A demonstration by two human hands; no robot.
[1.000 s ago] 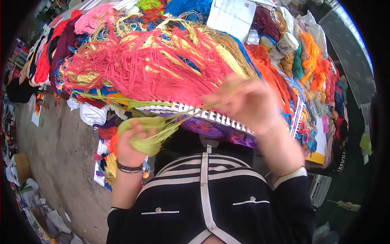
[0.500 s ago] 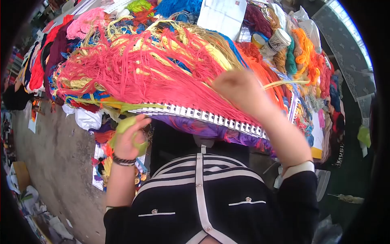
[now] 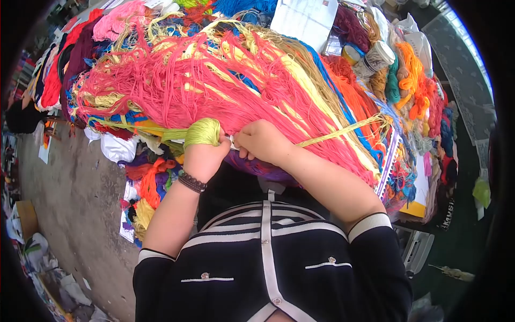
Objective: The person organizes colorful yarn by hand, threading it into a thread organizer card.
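Yellow-green thread [image 3: 203,132] is wrapped round my left hand [image 3: 206,153], whose fingers are closed at the front edge of the pink threads [image 3: 214,104]. Beside it, my right hand [image 3: 260,142] is closed, fingertips pinching at a small white card [image 3: 232,140]. Both hands nearly touch there. A pale yellow-green strand [image 3: 343,130] runs from behind my right hand across the pink threads to the right. Purple yarn [image 3: 255,165] hangs below the hands.
Heaps of coloured yarn surround the pink threads. A white paper sheet [image 3: 304,22] lies at the back, with a patterned white container [image 3: 379,55] to its right. A white bag [image 3: 118,148] hangs at the left.
My right hand has moved left and down to meet my left hand, which has risen and moved right. The row of punched white cards is now mostly out of sight.
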